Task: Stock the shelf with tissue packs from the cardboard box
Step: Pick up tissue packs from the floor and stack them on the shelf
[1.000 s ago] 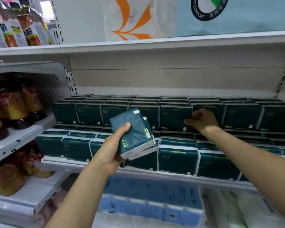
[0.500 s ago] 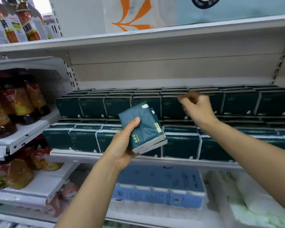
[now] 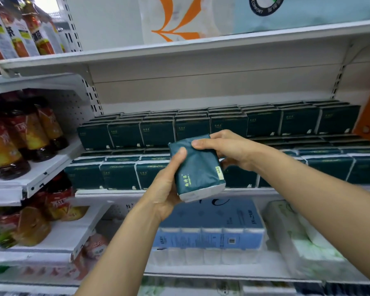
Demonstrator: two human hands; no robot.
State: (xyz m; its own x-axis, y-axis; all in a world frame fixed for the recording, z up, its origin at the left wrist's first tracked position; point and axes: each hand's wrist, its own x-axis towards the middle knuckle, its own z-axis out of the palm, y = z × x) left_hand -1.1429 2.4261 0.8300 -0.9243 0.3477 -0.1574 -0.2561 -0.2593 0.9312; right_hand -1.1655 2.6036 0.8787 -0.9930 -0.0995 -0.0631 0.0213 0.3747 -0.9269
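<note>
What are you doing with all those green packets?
A person is filling a store shelf with dark green tissue packs. Right now both hands hold one pack in front of the shelf: the left hand grips its lower left side, and the right hand grips its top. Rows of the same packs already stand on the shelf behind it. This one is not on the shelf yet.

White metal store shelving (image 3: 201, 47), perforated back panel (image 3: 73, 107), bright overhead light.

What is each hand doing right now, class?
Left hand: grips the tissue pack from below.
Right hand: grips the same pack's top edge.
</note>
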